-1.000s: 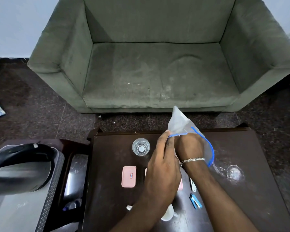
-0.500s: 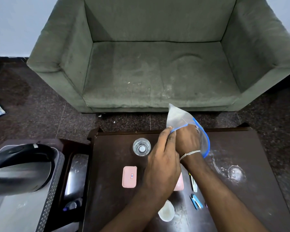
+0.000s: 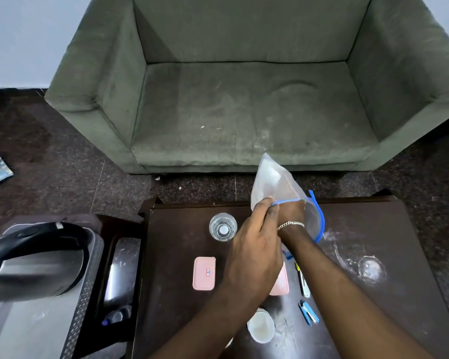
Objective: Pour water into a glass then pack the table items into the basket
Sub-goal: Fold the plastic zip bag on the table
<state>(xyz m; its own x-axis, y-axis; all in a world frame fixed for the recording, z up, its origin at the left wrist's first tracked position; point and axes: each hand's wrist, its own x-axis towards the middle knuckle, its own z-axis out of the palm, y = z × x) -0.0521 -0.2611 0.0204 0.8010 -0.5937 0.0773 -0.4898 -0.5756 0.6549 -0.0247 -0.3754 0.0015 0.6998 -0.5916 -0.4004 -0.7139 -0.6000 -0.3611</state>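
I hold a clear plastic bag (image 3: pixel 274 182) with a blue rim above the far edge of the dark wooden table (image 3: pixel 171 301). My left hand (image 3: pixel 252 252) pinches the bag's rim. Up to its braceleted wrist, my right hand (image 3: pixel 290 211) is inside the bag; what its fingers do is hidden. A glass (image 3: pixel 223 227) with water stands upright left of my hands. On the table lie a pink box (image 3: pixel 204 273), a second pink box (image 3: pixel 281 283) partly under my arm, a white cup (image 3: pixel 261 327), a blue clipper (image 3: pixel 309 312) and a slim white tool (image 3: pixel 303 281).
A steel kettle (image 3: pixel 34 263) with a black handle rests on a metal tray (image 3: pixel 36 325) at the left. A green sofa (image 3: pixel 244 112) stands beyond the table. Whitish ring marks (image 3: pixel 370 268) cover the table's right side.
My right hand has gone deeper into the bag, and both hands with the bag have shifted slightly away from me. The white cup has come out from under my left arm.
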